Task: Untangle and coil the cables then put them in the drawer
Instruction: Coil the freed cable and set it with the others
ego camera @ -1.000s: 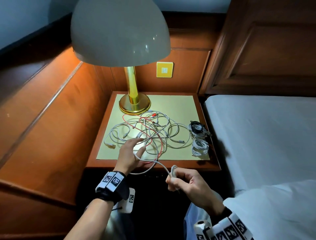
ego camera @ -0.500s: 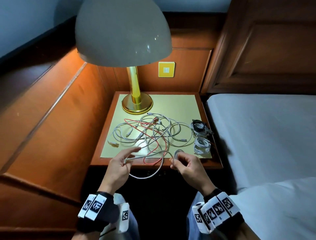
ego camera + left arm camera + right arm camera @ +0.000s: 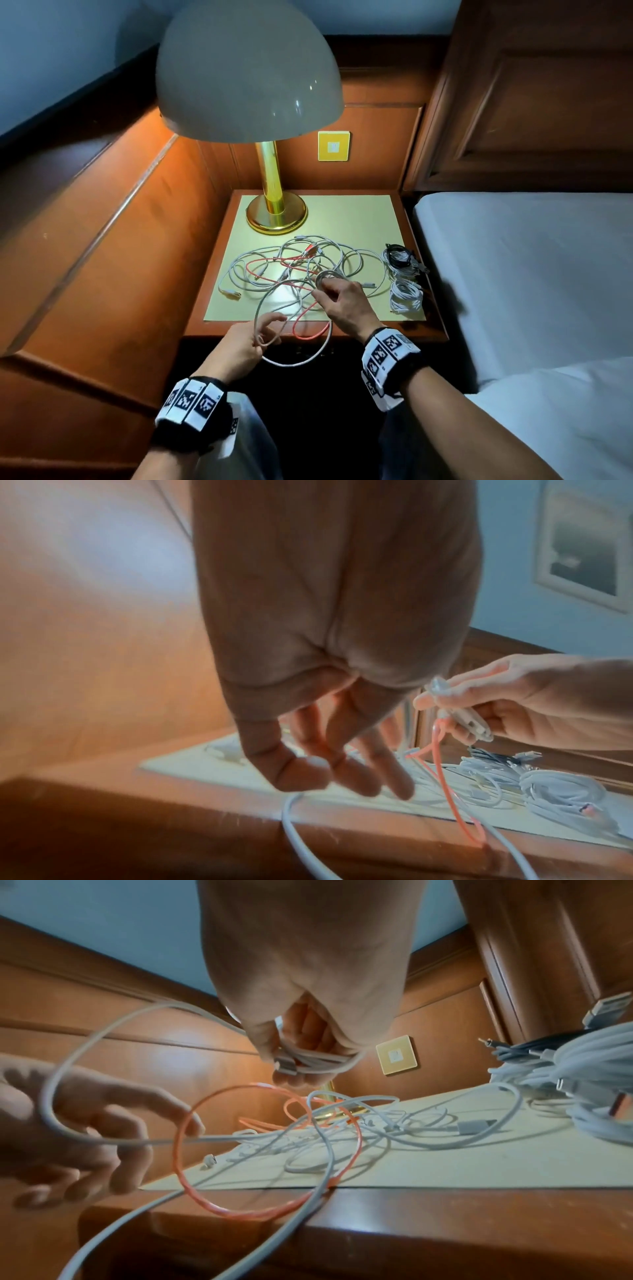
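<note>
The thin white cable (image 3: 291,363) being coiled sags off the near edge of the wooden nightstand (image 3: 219,274), one loop draped over the loosely spread fingers of the left hand (image 3: 246,342), its finished turns pinched in the curled fingers of the right hand (image 3: 342,301). Judging by this, coiling is mid-way; next the left hand must feed slack free of the orange-red cable (image 3: 308,329) and the white tangle (image 3: 308,263) beyond. Two coiled bundles (image 3: 406,284) lie far right; no writing is readable.
</note>
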Tool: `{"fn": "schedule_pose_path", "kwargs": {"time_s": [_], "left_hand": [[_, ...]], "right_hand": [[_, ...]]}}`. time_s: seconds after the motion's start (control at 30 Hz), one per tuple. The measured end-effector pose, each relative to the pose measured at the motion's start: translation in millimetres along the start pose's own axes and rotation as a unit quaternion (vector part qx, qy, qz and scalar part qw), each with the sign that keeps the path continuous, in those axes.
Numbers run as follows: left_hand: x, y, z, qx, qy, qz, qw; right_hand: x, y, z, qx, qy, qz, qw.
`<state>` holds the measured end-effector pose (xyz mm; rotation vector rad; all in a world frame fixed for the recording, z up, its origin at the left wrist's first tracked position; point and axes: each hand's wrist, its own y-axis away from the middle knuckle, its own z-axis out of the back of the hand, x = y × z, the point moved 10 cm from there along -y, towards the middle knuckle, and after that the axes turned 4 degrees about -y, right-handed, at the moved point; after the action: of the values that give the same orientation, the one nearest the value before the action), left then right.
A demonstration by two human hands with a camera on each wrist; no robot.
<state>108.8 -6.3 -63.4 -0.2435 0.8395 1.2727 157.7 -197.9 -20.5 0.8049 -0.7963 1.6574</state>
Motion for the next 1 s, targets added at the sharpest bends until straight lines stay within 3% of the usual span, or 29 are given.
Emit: {"fn": "schedule_pose_path", "kwargs": {"time_s": [0.17,0.3,0.77,0.9,1.0], "left_hand": [[-14,-20,18,-0.041,-0.02,-0.024,0.999],[-17,-41,22,-0.079,-0.016,0.014,0.997],[2,-95,-2,-0.112,-0.061,0.123,0.984],[2,-95,0,-0.127,-0.027,0.154,0.979],[-1,-87,10,-0.153,0.025,0.142,0.978]], "right_hand": [[-26,-13,-16,0.036,0.013,-0.026,0.999],[-36,-15,-24,0.04,0.027,-0.032,0.998],[-51,-26,-33,0.018,0.038,-0.058,0.997],[-53,-28,-35,0.017,0.043,-0.064,0.997],[-55,-30,-35,0.018,0.049,-0.075,0.996]]}}
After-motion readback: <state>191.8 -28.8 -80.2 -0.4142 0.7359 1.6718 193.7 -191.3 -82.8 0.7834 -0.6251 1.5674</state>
